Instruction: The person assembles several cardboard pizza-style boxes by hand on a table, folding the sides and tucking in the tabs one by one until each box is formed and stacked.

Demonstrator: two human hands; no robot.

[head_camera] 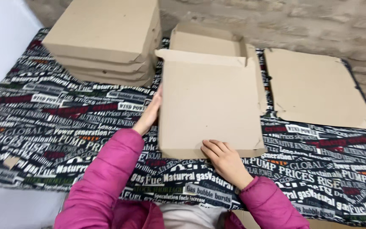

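From the head camera, a half-folded cardboard pizza box (210, 106) is seen lying on a cloth printed with newspaper-style headlines (64, 127), its lid lowered toward the person and its tray open at the far edge. The left hand (151, 111) is laid flat against the left edge of that box, fingers straight and held together, touching the cardboard without gripping it. The right hand (225, 160) is pressed on the near edge of the box, close to its right corner; the fingers are curled and slightly spread on the lid, with nothing clamped between them. Both arms are covered by pink padded sleeves (106, 178).

To the left of the box and farther from the person, a stack of closed cardboard boxes (106, 38) is piled, its near corner just beside the open tray. To the right of the box, a flat unfolded cardboard blank (318, 87) is laid out on the cloth, apart from it by a narrow strip of fabric. Behind the box, a rough pale brick wall (301, 21) is visible.
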